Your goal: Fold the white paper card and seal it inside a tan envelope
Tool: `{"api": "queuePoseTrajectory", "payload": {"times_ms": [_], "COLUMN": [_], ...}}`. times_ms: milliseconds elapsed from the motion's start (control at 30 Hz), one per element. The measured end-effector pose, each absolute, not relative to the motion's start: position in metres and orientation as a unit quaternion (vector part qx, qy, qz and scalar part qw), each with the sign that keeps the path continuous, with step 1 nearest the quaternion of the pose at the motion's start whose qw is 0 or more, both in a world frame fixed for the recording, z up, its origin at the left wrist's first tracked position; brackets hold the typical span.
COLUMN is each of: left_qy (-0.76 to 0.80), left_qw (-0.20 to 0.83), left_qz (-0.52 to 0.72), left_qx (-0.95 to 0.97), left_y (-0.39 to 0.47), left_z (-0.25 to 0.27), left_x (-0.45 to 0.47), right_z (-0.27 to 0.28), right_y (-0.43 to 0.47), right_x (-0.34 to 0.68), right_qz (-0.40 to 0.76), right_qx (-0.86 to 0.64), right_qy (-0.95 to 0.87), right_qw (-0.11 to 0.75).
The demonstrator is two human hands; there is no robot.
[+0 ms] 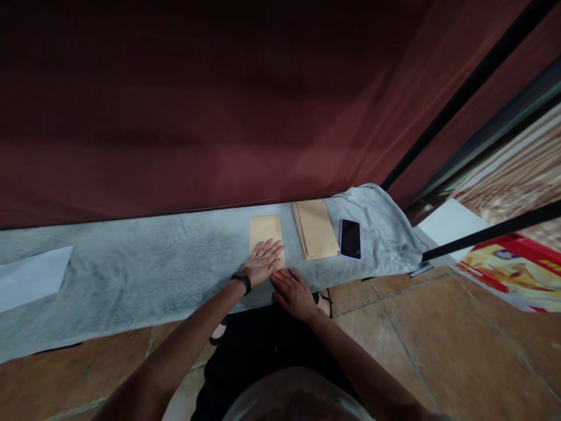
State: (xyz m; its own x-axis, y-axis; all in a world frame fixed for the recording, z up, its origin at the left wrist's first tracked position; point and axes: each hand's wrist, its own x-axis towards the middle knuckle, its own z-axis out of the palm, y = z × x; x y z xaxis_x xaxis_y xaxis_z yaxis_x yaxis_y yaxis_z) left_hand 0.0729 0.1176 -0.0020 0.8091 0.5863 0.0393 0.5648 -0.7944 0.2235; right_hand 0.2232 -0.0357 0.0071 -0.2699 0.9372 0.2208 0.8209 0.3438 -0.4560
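A tan paper envelope (264,229) lies flat on the grey cloth in front of me, with small red print near its upper right corner. My left hand (264,261) rests on its lower part, fingers stretched out, a dark band on the wrist. Just right of it, my right hand (298,294) touches the envelope's lower right edge with its fingertips, fingers extended. Both palms hide the lower part of the envelope. To the right is a small stack of similar envelopes (316,229), and beyond that a phone (350,238) with a dark screen and a pale purple edge.
The grey cloth (166,263) covers a long, narrow surface. White paper (35,278) lies at its far left. A dark red curtain (197,140) hangs behind. Black poles (438,126) and a red and yellow printed box (512,269) are at right, above the tiled floor (460,333).
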Motion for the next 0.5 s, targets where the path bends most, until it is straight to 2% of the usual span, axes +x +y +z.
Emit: {"api": "queuePoseTrajectory", "payload": {"times_ms": [333,500], "left_qy": [0.243,0.246], "left_qw": [0.111,0.105], "left_qz": [0.05,0.052], "left_qx": [0.962,0.962], "left_y": [0.078,0.052], "left_z": [0.014,0.021], "left_x": [0.043,0.031], "right_z": [0.001,-0.005], "right_y": [-0.056,-0.055], "right_x": [0.222,0.226], "right_qz": [0.116,0.126], "right_qx": [-0.561,-0.572], "right_qy": [-0.782,-0.755], "right_qw": [0.246,0.294]}}
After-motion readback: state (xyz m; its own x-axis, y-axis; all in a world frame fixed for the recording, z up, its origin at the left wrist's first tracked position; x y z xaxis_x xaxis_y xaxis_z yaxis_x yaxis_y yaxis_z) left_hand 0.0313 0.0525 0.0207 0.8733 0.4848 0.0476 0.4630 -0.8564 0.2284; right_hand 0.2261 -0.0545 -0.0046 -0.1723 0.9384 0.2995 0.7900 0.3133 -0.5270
